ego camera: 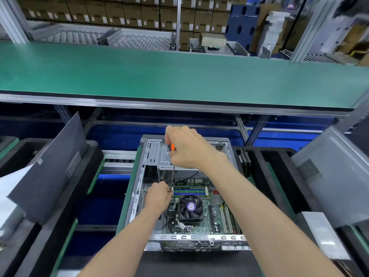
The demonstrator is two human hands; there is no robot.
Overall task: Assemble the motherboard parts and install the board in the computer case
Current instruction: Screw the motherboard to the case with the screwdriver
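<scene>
The motherboard (199,208) lies inside the open computer case (139,188), where the right hand (187,146) grasps the screwdriver (173,168) handle and the left hand (158,195) pinches its tip.

A long green conveyor belt (179,76) runs across the view above the work area. Behind it stand stacked cardboard boxes (119,13) and roller racks (137,40). A dark side panel (50,166) leans at left, a grey one (331,174) at right
</scene>
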